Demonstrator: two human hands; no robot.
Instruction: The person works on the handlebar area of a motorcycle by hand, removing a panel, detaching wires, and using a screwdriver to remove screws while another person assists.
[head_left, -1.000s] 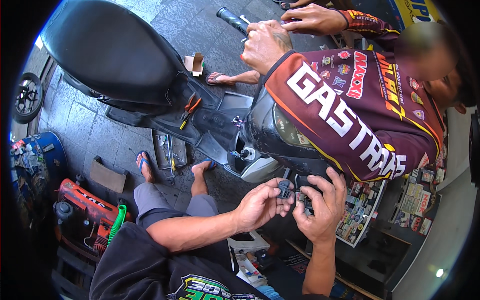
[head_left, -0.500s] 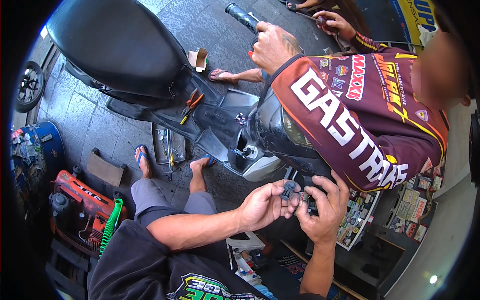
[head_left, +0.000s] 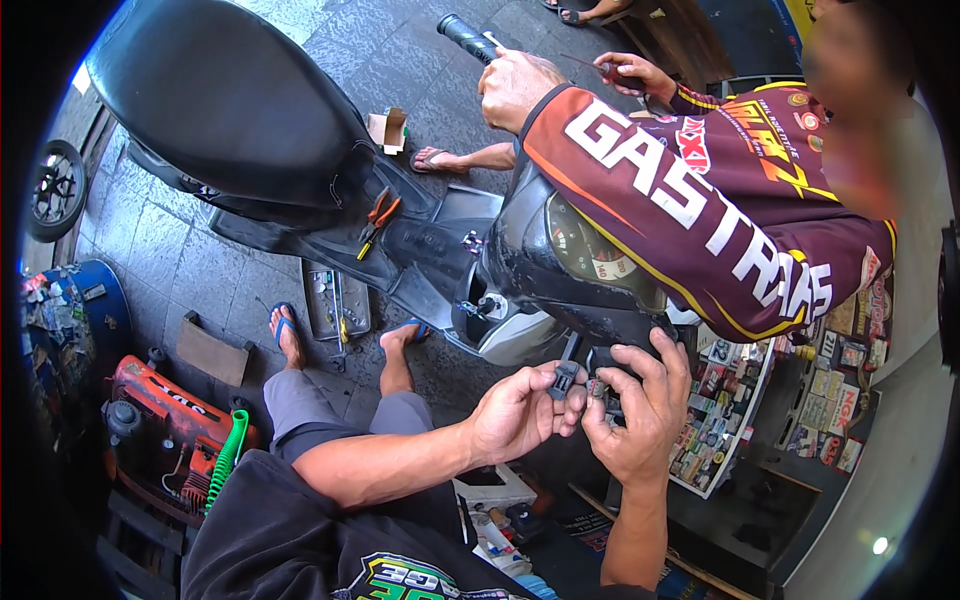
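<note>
My left hand (head_left: 520, 412) pinches a small dark grey plastic part (head_left: 566, 377) between thumb and fingers. Close beside it, my right hand (head_left: 643, 408) is closed on a second small dark piece, mostly hidden by the fingers. Whether the two pieces touch I cannot tell. Both hands are held up just in front of the black scooter's front end (head_left: 540, 270). A co-worker in a maroon jersey (head_left: 680, 200) leans across it, one hand (head_left: 515, 88) by the handlebar grip (head_left: 466, 38), the other (head_left: 640, 75) around a screwdriver.
Pliers with orange handles (head_left: 380, 212) lie on the scooter's footboard. On the floor are a metal tool tray (head_left: 318, 318), an opened small carton (head_left: 388, 130) and a red air compressor (head_left: 165, 395) with a green coiled hose (head_left: 228, 460). A sticker-covered display case (head_left: 715, 440) stands at right.
The co-worker's arm has shifted left and more of the scooter's gauge shows. My hands stay close together, moved slightly left in the view, still holding the small parts.
</note>
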